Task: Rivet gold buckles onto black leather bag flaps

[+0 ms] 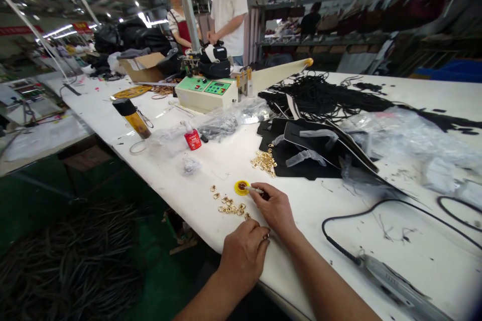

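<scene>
My right hand (274, 206) pinches a thin pale stick (254, 189). Its tip reaches into a small round yellow dish (237, 189) holding something dark brown. Closer to the table edge, my left hand (244, 248) is closed, with a small shiny metal piece (266, 236) showing at its fingertips; its exact kind is hard to make out. Several small gold metal fittings (233, 209) lie in loose rows just beyond my left hand. A larger heap of similar gold fittings (264, 161) sits farther back. A red bottle (193, 139) with a pale cap stands beyond the dish.
Black panels (301, 160) with plastic wrapping lie behind the heap. A green-topped machine (207, 91), a yellow-and-black cylinder (132, 118) and black cords (324, 95) occupy the back. A grey corded tool (399, 286) lies at right. Two people stand across the table.
</scene>
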Tool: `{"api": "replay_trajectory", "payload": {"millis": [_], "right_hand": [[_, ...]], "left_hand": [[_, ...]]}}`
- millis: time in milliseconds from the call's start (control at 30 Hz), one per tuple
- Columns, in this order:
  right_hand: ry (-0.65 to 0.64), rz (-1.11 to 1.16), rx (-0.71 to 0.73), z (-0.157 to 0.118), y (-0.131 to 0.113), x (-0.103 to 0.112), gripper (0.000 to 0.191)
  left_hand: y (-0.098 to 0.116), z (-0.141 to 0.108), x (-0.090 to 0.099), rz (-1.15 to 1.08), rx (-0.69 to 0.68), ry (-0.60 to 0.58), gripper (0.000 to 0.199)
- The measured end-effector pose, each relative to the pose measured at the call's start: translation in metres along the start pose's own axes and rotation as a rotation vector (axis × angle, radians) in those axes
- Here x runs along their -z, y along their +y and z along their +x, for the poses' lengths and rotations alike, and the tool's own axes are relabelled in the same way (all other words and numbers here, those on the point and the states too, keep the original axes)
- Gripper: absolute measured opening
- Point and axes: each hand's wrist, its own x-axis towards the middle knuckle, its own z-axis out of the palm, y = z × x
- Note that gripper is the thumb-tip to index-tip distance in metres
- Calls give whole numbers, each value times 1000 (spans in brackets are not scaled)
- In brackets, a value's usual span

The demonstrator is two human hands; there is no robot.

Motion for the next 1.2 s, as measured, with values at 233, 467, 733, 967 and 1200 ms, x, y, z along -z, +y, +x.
{"api": "replay_trajectory", "payload": {"millis": [233, 467, 733, 967, 1200], "right_hand": [[9, -58, 44, 2, 4, -1, 27], [-29, -60, 42, 1, 3, 2, 23], [-61, -16, 18, 0, -3, 6, 25], [-54, 197, -126, 1, -12, 16, 36], [-53, 448, -250, -3, -18, 24, 41]], "left_hand": [[2, 6, 8, -13, 33, -65, 17], [5, 10, 10, -16, 100, -94, 16], [5, 9, 10, -100, 129, -48, 16], [2, 6, 13, -479, 367, 46, 4], [1, 9, 19, -1083, 563, 168, 35]]}}
